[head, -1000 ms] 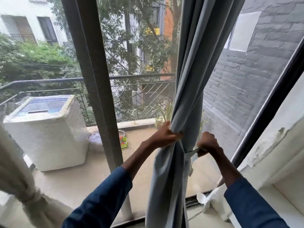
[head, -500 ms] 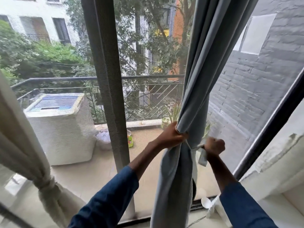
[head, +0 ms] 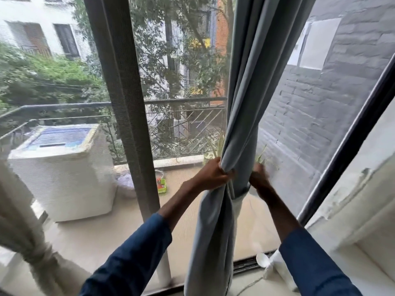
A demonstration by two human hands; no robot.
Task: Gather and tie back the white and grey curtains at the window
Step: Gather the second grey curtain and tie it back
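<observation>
Left hand [head: 213, 176] still gripped the gathered curtain [head: 245, 103]. Right hand [head: 259, 178], earlier held clear, had closed against the curtain; blurred, its grip could not be told.

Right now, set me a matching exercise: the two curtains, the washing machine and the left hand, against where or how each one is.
1 grey curtain
2 white curtain
3 washing machine
4 left hand

a outside on the balcony
b bunched at the lower left edge
c gripping gathered fabric
d hanging at centre, pinched in midway

Pairs: 1-d, 2-b, 3-a, 4-c
</observation>
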